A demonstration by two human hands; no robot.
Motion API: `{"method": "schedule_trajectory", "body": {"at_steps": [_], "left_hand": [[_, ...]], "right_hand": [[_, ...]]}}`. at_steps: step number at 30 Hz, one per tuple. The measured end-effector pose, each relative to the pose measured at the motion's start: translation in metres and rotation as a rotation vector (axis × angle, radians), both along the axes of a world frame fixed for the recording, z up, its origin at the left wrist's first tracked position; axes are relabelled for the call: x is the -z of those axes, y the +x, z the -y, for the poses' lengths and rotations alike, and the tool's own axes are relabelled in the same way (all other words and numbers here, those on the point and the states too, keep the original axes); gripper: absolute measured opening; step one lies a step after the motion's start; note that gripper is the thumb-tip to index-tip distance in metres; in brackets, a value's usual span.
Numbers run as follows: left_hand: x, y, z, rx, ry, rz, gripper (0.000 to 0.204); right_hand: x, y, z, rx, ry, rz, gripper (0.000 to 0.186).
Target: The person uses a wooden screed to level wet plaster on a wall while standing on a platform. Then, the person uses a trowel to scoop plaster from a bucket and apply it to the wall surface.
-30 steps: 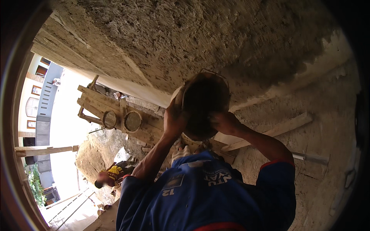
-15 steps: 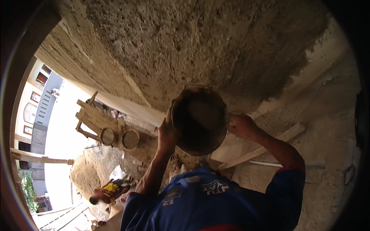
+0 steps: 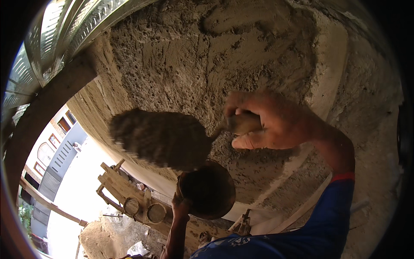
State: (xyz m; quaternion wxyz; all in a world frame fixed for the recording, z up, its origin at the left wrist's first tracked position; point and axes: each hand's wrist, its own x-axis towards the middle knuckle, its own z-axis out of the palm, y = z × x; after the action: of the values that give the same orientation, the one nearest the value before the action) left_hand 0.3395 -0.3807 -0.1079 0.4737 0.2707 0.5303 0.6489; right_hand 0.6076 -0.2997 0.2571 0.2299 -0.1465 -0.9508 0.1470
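My right hand (image 3: 276,118) is wrapped round the handle of a trowel (image 3: 245,123), held up in front of the wall. A thick, dark heap of wet mortar (image 3: 159,138) covers the trowel's blade, smeared by motion. Below it, my left hand (image 3: 181,205) grips the left side of a dark bucket (image 3: 208,190). The bucket's mouth faces me, and its inside is too dark to make out. Rough, wet mortar coats the wall (image 3: 172,73) before me, with a smoother smeared patch near the top.
Lower left, wooden scaffold planks (image 3: 110,183) carry two round mortar-filled buckets, one of them a near bucket (image 3: 156,213). A sand heap (image 3: 97,237) lies on the ground below. A dark beam (image 3: 51,99) crosses at the left. Pale bare wall (image 3: 330,64) borders the wet area.
My right hand has left the bucket and now holds up a loaded trowel. The bucket sits lower in view, still in my left hand. The view has tilted up the wall.
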Motion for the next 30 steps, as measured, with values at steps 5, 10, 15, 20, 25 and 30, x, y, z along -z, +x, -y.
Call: {"method": "schedule_trajectory", "body": {"at_steps": [5,10,15,20,25,30], "left_hand": [[0.003,0.004,0.007,-0.117,-0.063,-0.077,0.044],[0.039,0.008,0.005,-0.057,-0.099,-0.013,0.040],[0.035,0.037,-0.018,0.013,-0.132,-0.076,0.010],[0.064,0.029,-0.020,0.011,-0.250,0.007,0.034],[0.073,0.050,-0.039,0.188,-0.218,-0.194,0.046],[0.043,0.075,-0.055,0.327,-0.266,-0.245,0.041]], "right_hand": [[-0.051,0.001,0.010,-0.185,0.054,-0.176,0.036],[-0.050,0.054,-0.077,0.308,-0.259,-0.299,0.058],[-0.058,0.196,-0.019,1.073,0.290,-0.522,0.070],[0.026,0.189,-0.019,0.880,-0.003,-0.398,0.053],[0.130,0.159,0.005,0.688,-0.374,-0.004,0.040],[0.265,0.137,-0.004,0.586,-0.588,0.521,0.038]]}}
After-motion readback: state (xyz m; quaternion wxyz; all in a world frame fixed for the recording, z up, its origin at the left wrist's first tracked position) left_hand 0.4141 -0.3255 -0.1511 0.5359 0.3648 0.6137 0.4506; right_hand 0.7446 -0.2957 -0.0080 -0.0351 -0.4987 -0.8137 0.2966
